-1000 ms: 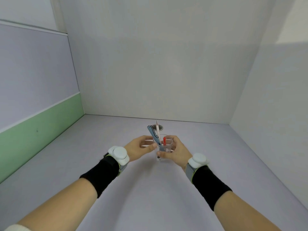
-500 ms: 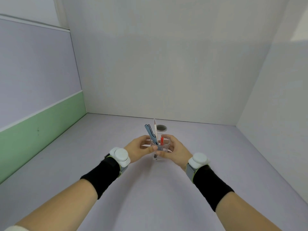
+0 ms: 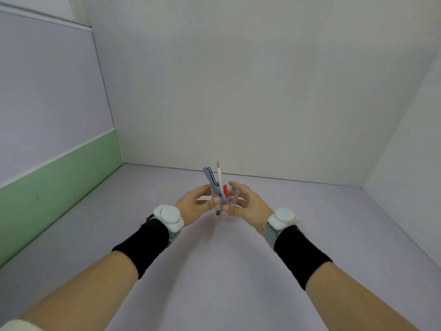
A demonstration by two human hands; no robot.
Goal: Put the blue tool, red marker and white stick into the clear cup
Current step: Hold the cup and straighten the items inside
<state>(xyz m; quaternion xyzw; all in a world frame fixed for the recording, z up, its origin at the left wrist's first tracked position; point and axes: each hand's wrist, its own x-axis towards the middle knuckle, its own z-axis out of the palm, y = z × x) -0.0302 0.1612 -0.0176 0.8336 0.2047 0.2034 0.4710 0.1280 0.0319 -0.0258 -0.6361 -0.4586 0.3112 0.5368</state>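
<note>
Left hand [image 3: 194,203]: curled at the cup's left side; its fingertips are set against the wall, with the thumb near the blue tool's lower end. Whether the tool itself is pinched cannot be told.
Slim blue plastic tool with a dark clip [image 3: 212,181]: seated in the cup, leaning left, well above the rim. It is judged light and stiff.
Thin white stick [image 3: 219,176]: upright in the cup, tallest of the three; judged light.
Short red marker [image 3: 225,190]: stood inside, its top near the rim.
Small clear plastic cup [image 3: 232,195]: judged light, slick and top-heavy; best held low on the wall.
Right hand [image 3: 247,204]: wrapped around the cup's right side, fingers pressed to it.
</note>
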